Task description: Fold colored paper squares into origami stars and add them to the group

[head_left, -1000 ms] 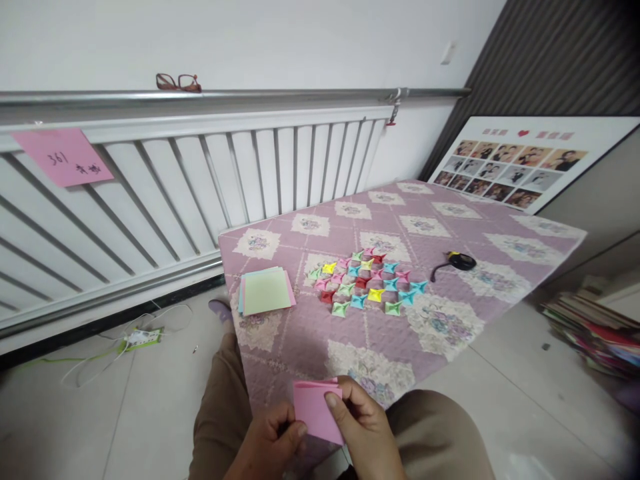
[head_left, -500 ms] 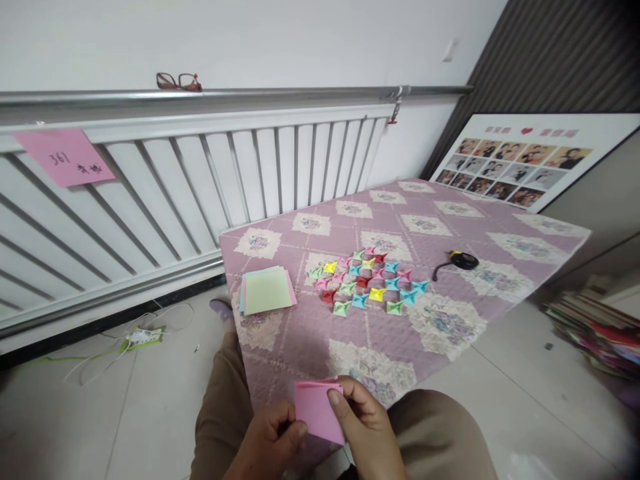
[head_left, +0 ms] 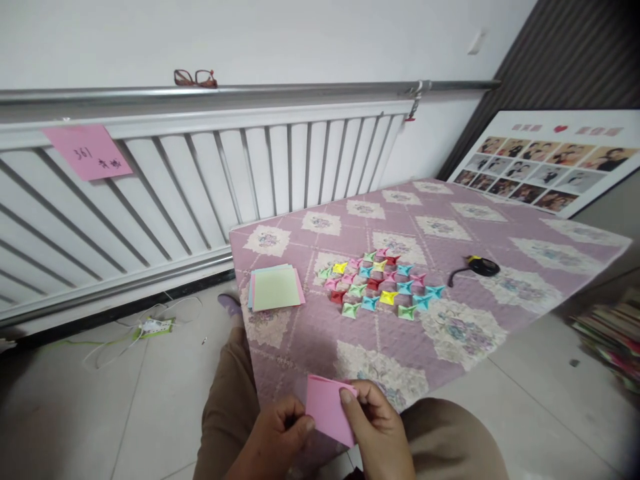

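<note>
A folded pink paper [head_left: 330, 408] is held over the near edge of the table, between both hands. My left hand [head_left: 281, 433] pinches its left edge with thumb and fingers. On the right side, my right hand [head_left: 376, 427] grips it, thumb on the front face and fingers behind. Beyond the hands, several small folded paper pieces in red, yellow, green, blue and pink [head_left: 373, 283] lie in rows on the patterned cloth. To their left is a stack of square paper sheets [head_left: 275, 289], a pale green one on top.
The table [head_left: 300, 340] stands against a white radiator [head_left: 260, 167]. A black tape measure [head_left: 483, 266] lies on its right part. A photo board [head_left: 545, 160] leans at the back right. Glasses [head_left: 196, 79] rest on the pipe. A power strip [head_left: 155, 327] is on the floor.
The view has turned slightly left, so most things appear further right. The pink paper's top layers now look closer together. Both hands still hold it.
</note>
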A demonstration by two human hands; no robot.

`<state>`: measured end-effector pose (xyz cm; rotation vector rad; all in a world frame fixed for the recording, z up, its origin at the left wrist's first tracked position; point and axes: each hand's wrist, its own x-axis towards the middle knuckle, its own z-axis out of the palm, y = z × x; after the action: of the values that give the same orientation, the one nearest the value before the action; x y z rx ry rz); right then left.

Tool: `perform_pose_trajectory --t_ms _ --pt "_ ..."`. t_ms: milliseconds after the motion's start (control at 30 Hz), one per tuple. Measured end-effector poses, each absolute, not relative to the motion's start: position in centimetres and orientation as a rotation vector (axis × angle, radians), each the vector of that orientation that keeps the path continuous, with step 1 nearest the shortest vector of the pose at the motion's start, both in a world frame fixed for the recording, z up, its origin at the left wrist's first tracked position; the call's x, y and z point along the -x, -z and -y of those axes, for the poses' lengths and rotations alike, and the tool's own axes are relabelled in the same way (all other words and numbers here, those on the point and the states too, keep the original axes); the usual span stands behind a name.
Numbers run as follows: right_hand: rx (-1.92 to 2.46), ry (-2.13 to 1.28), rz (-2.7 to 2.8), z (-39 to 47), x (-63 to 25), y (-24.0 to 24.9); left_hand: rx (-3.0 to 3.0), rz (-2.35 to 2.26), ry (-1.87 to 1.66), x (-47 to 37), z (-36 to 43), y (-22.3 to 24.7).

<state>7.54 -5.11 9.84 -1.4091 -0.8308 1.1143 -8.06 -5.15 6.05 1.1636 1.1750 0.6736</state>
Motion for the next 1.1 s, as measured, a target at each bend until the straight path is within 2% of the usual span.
perform_pose_trajectory --t_ms 667,900,1100 --pt "1.282 -1.356 0.565 4.9 -8.1 -7.8 -1.21 -1.253 -0.733 7.8 4.9 -9.6" --pt "1.266 -1.361 0.566 5.1 -8.0 -7.7 -1.253 -1.261 -0.737 7.9 5.1 -9.5" --pt "1.365 -1.234 0.679 5.1 -8.1 -8.0 -1.231 -1.19 -0.738 8.1 4.7 -9.2"
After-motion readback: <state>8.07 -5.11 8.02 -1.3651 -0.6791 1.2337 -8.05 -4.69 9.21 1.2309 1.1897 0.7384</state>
